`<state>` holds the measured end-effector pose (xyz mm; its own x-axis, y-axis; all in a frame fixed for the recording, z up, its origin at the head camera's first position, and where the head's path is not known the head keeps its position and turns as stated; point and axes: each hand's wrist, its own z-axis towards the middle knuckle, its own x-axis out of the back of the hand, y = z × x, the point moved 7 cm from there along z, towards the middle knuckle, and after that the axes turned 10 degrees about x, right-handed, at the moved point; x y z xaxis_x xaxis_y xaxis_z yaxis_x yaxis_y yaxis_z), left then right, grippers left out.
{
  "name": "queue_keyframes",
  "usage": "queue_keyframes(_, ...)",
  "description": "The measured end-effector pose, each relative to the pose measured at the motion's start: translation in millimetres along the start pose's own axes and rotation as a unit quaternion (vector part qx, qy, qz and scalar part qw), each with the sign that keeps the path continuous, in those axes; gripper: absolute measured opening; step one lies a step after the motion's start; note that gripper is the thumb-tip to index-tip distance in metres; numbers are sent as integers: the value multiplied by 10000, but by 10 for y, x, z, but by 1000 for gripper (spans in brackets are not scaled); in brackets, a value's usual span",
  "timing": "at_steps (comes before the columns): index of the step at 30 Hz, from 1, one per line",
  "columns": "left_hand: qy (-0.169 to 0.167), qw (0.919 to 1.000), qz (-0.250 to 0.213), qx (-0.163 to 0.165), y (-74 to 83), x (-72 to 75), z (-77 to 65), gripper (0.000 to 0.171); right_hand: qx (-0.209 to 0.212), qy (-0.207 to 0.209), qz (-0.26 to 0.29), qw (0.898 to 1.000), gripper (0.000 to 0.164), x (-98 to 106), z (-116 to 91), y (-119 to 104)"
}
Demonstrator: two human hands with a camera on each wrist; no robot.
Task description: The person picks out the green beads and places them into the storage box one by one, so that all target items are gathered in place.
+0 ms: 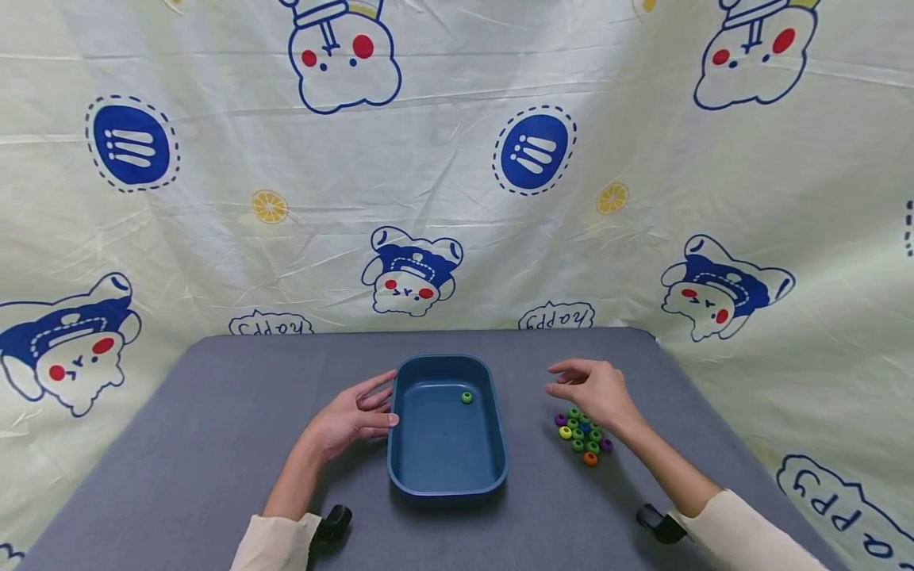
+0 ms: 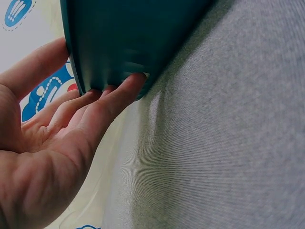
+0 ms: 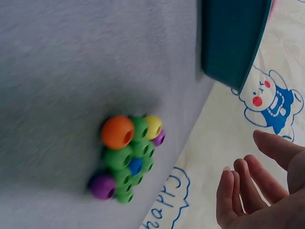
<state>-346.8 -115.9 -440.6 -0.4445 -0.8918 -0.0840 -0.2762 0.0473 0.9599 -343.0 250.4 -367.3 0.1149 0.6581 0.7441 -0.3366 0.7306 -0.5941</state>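
A blue rectangular bin (image 1: 435, 456) stands on the grey table, with one green bead (image 1: 466, 397) lying inside toward its far right. My left hand (image 1: 350, 419) touches the bin's left side, its fairly straight fingers against the outer wall (image 2: 119, 43) and the thumb at the rim. To the right of the bin, my right hand (image 1: 596, 392) hovers over a cluster of beads. Its fingers are loosely bent, and a gap shows between thumb and fingertips (image 3: 240, 167) with nothing held. Several green beads (image 3: 118, 157) lie among an orange bead (image 3: 117, 132), a yellow bead (image 3: 153, 126), a blue bead (image 3: 136, 166) and purple beads (image 3: 102, 186).
The grey table (image 1: 214, 444) ends at a far edge just behind the bin. A pale printed curtain (image 1: 457, 159) with cartoon figures hangs behind and along both sides. Black wrist straps (image 1: 332, 525) sit below both sleeves.
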Motion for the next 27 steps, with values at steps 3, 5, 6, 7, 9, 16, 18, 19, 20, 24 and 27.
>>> queue_keyframes(3,21,10000,10,9,2,-1,0,83,-45,-17,-59,10000,27,55,-57,79)
queue_keyframes(5,31,10000,10,10,2,1,0,83,-64,-35,-84,9999,27,87,-90,136)
queue_keyframes(6,33,10000,15,11,1,2,2,83,-69,-38,-92,9999,27,103,-105,167)
queue_keyframes(7,31,10000,15,14,0,4,3,83,-80,-42,-99,9999,27,118,-119,198)
queue_keyframes(9,33,10000,14,29,-8,8,7,83,-113,-58,-101,9999,27,147,-143,261)
queue_keyframes(16,41,10000,17,50,-15,10,10,83,-180,-238,-58,9995,29,211,-202,456)
queue_keyframes(18,34,10000,23,42,-11,10,8,82,-182,-300,-66,9994,29,214,-198,511)
queue_keyframes(19,33,10000,23,40,-11,9,7,82,-199,-333,-74,9992,29,213,-194,542)
queue_keyframes(20,34,10000,21,41,-10,9,6,82,-240,-359,-71,9990,29,209,-191,574)
queue_keyframes(24,61,10000,19,65,-17,11,7,80,-320,-543,-86,9980,30,186,-181,691)
queue_keyframes(27,95,9999,34,62,-21,14,8,80,-405,-730,-73,9965,33,154,-188,768)
